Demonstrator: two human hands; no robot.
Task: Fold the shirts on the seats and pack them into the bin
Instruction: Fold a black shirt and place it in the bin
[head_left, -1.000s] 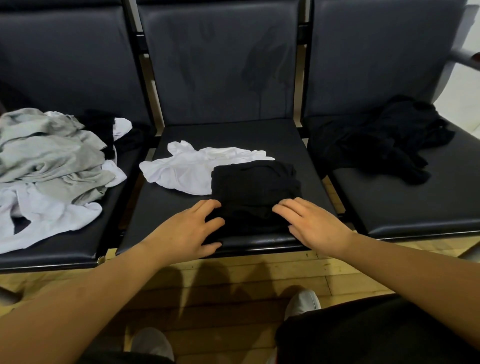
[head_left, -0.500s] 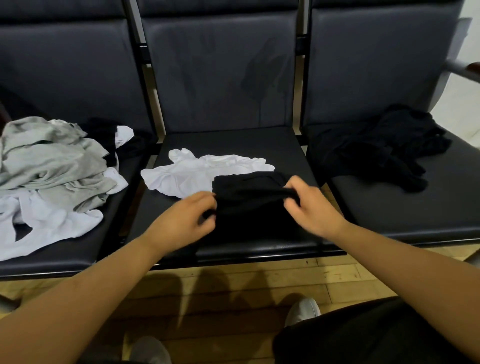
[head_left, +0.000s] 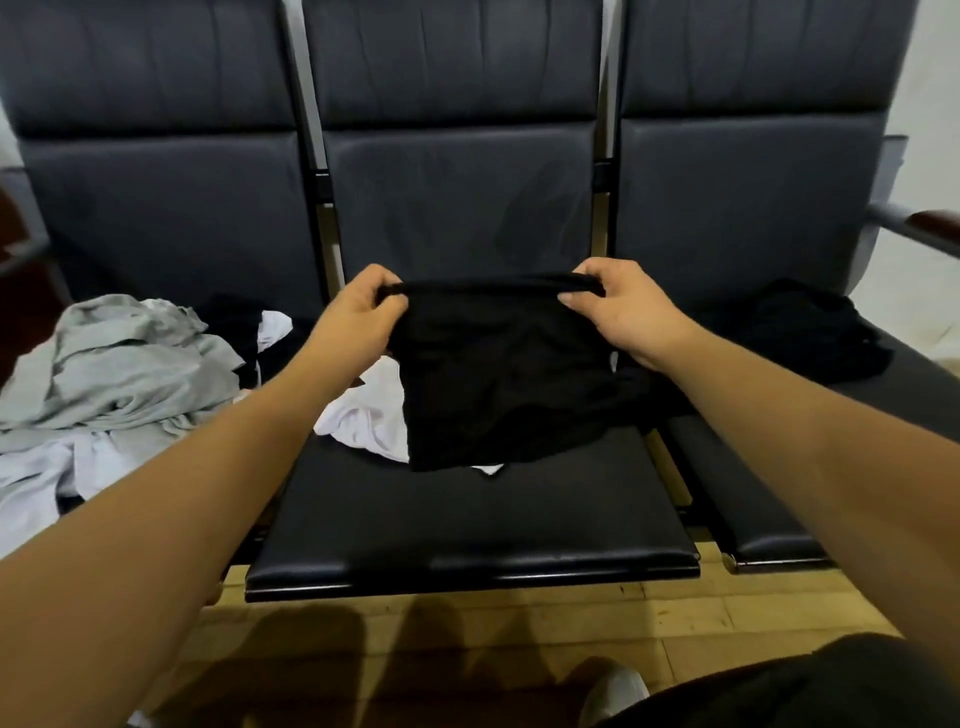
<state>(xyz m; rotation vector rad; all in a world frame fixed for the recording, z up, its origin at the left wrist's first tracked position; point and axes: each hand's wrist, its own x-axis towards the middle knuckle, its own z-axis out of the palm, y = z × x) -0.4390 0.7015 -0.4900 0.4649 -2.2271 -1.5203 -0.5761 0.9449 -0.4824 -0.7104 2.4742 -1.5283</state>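
On the left seat of the bench lies a loose heap of grey and white shirts (head_left: 124, 364), not yet folded. Beside it the left hand (head_left: 358, 317) pinches one end of the top edge of the folded black shirt (head_left: 493, 374), thumb and curled fingers clamped on the cloth. A crumpled white shirt (head_left: 369, 415) lies on the middle seat (head_left: 467, 525), partly behind the hanging black cloth. The black shirt hangs between the two hands, raised over that seat, with its lower edge low over the white one. The right hand (head_left: 618, 312) grips the other end of the top edge in the same way. Further right, a heap of black clothing (head_left: 810, 327) rests on the right seat. The step looks like lifting the folded piece to carry it to the bin, which is not in view. To do it well, hold both ends level and the edge taut so the layers do not slip open. Raise it clear of the white shirt so nothing drags along.
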